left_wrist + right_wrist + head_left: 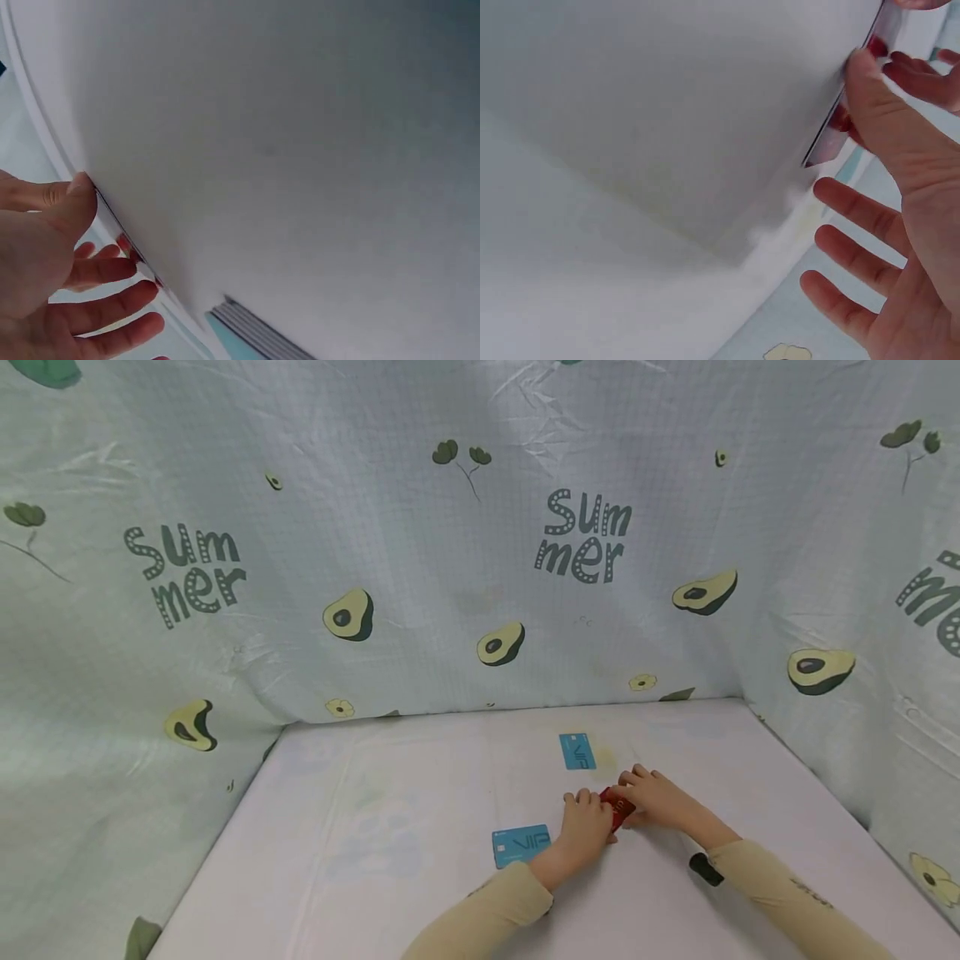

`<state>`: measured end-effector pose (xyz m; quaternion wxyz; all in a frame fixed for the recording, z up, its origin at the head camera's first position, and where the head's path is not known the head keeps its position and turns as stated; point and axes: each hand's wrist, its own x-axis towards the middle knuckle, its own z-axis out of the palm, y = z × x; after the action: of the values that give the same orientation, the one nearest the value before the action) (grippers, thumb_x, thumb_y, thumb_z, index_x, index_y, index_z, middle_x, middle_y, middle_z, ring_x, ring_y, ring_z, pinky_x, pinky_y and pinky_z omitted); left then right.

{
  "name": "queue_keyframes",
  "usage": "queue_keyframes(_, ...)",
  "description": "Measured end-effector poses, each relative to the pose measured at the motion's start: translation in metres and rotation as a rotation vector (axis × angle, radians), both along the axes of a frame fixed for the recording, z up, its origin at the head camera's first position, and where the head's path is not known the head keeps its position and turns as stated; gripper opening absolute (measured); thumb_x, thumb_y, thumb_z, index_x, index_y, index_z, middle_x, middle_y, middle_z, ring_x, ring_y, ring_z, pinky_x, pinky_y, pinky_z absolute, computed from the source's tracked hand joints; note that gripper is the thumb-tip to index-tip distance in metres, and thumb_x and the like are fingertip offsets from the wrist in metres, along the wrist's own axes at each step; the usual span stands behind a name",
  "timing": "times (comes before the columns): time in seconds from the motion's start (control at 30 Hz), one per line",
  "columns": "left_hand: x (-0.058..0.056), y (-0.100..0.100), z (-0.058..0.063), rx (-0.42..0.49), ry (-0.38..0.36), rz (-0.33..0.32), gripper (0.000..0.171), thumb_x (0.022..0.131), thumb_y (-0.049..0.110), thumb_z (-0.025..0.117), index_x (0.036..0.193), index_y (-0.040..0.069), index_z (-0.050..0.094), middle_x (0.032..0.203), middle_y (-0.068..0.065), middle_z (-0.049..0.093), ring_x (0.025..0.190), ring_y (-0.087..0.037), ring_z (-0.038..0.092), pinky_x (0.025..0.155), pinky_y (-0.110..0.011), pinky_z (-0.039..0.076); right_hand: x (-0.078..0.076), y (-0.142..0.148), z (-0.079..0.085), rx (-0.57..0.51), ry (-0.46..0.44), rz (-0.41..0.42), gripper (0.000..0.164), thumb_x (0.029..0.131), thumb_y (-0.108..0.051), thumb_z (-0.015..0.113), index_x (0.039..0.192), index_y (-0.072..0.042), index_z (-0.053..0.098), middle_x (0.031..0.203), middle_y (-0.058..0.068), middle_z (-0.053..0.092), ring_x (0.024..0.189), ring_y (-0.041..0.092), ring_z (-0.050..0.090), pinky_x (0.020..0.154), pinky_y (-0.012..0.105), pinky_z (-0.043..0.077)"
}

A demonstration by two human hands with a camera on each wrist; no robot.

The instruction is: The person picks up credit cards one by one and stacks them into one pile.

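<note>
A red VIP card (pixel 619 808) is pinched between both hands over the white table (pixel 420 877). My left hand (pixel 586 828) grips its left side with thumb and fingers, and my right hand (pixel 663 802) grips its right side. In the right wrist view the card (pixel 827 142) shows nearly edge-on; the right thumb presses it and the other fingers spread apart. The left wrist view has the left thumb (pixel 79 202) at the card's edge. Close to the left wrist lies a blue VIP card (pixel 521 845), which the left wrist view shows as a layered stack (pixel 259 330).
Another blue VIP card (pixel 577 751) lies farther back, beyond the hands. A small black object (pixel 707 869) is beside the right cuff. Pale sheeting (pixel 420 527) printed with avocados hangs behind the table and along both sides.
</note>
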<state>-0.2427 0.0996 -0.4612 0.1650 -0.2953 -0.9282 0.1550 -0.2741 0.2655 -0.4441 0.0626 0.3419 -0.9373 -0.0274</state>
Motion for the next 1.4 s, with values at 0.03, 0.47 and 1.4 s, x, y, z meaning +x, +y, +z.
queue_keyframes(0.03, -0.001, 0.001, -0.001, -0.001, 0.006, 0.01, 0.043, 0.077, 0.062, 0.051, 0.097, 0.025, 0.059, 0.09, 0.005, 0.059, 0.084, -0.012, 0.048, 0.073, -0.033, 0.041, -0.003, 0.0, 0.0, 0.005, -0.004, 0.007, 0.046, 0.063, -0.039, 0.075, 0.102, -0.018, 0.061, 0.09, 0.0, 0.056, 0.082, 0.018, 0.045, 0.063, 0.034, 0.044)
queue_keyframes(0.47, -0.001, 0.008, 0.006, -0.099, -0.129, 0.139, 0.058, 0.075, 0.067, 0.043, 0.111, 0.022, 0.053, 0.102, 0.004, 0.053, 0.093, -0.014, 0.045, 0.078, -0.032, 0.043, -0.029, -0.006, 0.004, 0.031, -0.216, -0.029, 0.065, 0.052, -0.047, 0.077, 0.106, -0.019, 0.057, 0.085, 0.001, 0.049, 0.082, 0.019, 0.044, 0.066, 0.035, 0.041)
queue_keyframes(1.4, 0.005, 0.015, 0.002, -0.052, 0.019, 0.176, 0.063, 0.068, 0.068, 0.054, 0.108, 0.019, 0.054, 0.094, 0.003, 0.053, 0.088, -0.015, 0.044, 0.07, -0.031, 0.041, -0.013, -0.004, -0.001, -0.121, -0.172, -0.016, 0.061, 0.054, -0.028, 0.083, 0.104, -0.015, 0.05, 0.096, 0.001, 0.058, 0.086, 0.02, 0.046, 0.067, 0.042, 0.044)
